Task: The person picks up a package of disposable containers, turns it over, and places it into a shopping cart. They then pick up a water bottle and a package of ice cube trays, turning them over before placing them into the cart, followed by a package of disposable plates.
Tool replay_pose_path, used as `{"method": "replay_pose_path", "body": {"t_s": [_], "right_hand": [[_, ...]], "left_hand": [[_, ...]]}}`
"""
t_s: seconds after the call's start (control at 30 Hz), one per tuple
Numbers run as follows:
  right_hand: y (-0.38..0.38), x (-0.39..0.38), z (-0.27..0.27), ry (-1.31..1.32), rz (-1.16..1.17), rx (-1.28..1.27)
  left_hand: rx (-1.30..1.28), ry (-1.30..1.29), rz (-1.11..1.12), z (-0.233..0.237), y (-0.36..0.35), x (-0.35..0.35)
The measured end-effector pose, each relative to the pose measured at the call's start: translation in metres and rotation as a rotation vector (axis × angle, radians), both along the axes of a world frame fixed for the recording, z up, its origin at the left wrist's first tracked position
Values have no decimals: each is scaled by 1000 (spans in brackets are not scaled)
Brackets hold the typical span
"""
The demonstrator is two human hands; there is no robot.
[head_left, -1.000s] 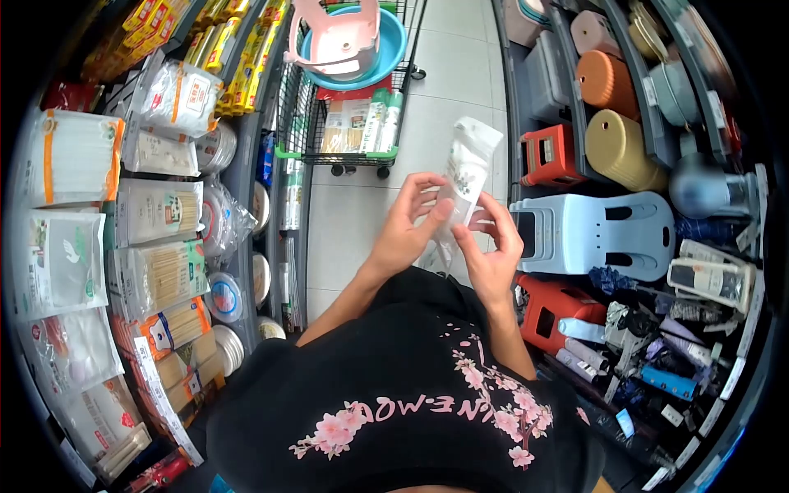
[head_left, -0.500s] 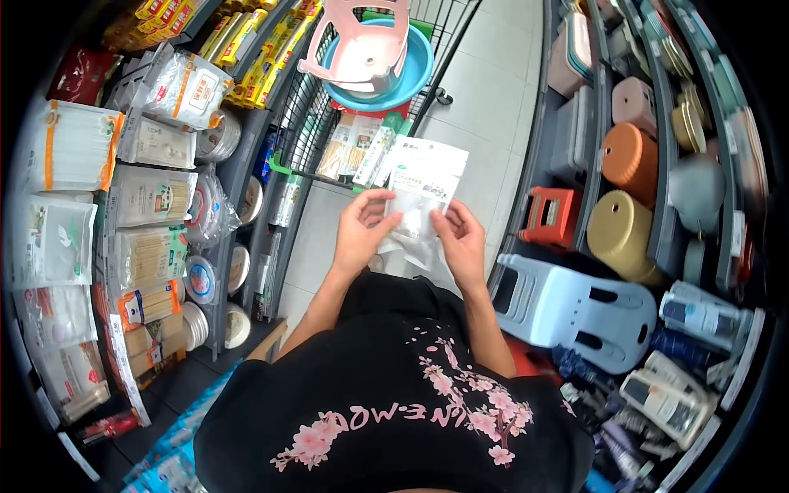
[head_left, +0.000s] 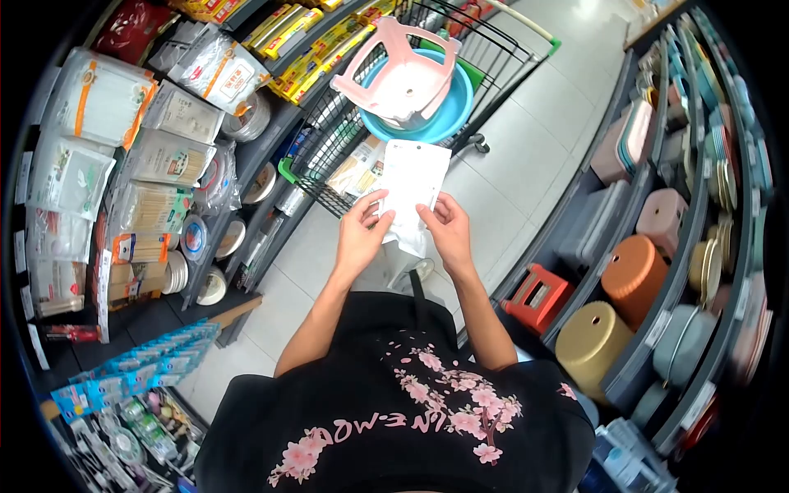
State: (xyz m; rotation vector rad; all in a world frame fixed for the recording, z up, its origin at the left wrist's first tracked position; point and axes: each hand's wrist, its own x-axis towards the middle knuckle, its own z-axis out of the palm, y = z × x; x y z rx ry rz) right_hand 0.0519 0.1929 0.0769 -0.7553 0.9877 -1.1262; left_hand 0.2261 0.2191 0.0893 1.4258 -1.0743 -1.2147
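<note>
Pale floor tiles [head_left: 526,172] run from the lower left to the upper right of the frame, between the left shelves [head_left: 279,131] and the right shelves [head_left: 637,361]. We hold a white pouch [head_left: 416,185] upright near the middle of the frame, its plain side facing us and a small hole near its top edge. Our left hand [head_left: 362,234] pinches its left edge between thumb and fingers; our right hand [head_left: 447,234] pinches the right edge the same way. Both hands are slightly curled and apart from each other.

Beyond the pouch, at upper centre, we see a wire cart [head_left: 326,123] carrying a blue basin [head_left: 464,103], with a pink stool [head_left: 401,92] upside down in it. Packs [head_left: 355,171] lie in the cart's near end, partly hidden by the pouch. At right of the frame, we have a red stool [head_left: 538,297], an orange stool [head_left: 634,275] and a gold stool [head_left: 590,338]. Yellow boxes [head_left: 316,66] line the upper left. Below our hands is our black top [head_left: 362,386] with pink flowers.
</note>
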Motion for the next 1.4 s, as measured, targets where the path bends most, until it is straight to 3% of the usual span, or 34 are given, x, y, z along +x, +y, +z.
{"method": "replay_pose_path", "body": {"t_s": [0.23, 0.5, 0.57, 0.67, 0.77, 0.8, 0.83, 0.9, 1.0, 1.03, 1.1, 1.27, 1.33, 1.4], "right_hand": [[-90, 20, 2, 33, 93, -10], [-208, 54, 19, 352, 161, -120], [-243, 60, 1, 365, 178, -125], [-300, 68, -32, 435, 180, -78], [-361, 82, -84, 668, 196, -49], [-386, 85, -109, 696, 266, -86], [-402, 92, -122, 699, 293, -101], [-431, 100, -141, 736, 398, 100], [-467, 110, -184, 809, 488, 159], [-485, 109, -223, 824, 574, 137], [-497, 111, -254, 845, 684, 102], [-502, 107, -320, 1000, 663, -57], [-495, 101, -311, 1184, 695, -218], [-499, 102, -312, 1165, 770, -190]], "left_hand": [[-60, -62, 132, 7, -48, 19], [-84, 220, 141, -18, -136, 42], [-58, 294, 152, -31, -174, 45], [71, 152, 158, -55, -229, 49], [83, -27, 174, -139, -293, 50], [231, -9, 136, -101, -294, 55], [308, -20, 156, -102, -306, 56], [346, -87, 235, -152, -339, 51], [509, -112, 153, -179, -371, 53], [511, -107, 178, -192, -379, 52], [571, -47, 252, -217, -392, 45], [646, -62, 378, -232, -414, 22], [579, -96, 332, -255, -419, 12], [588, -60, 337, -271, -424, 8]]}}
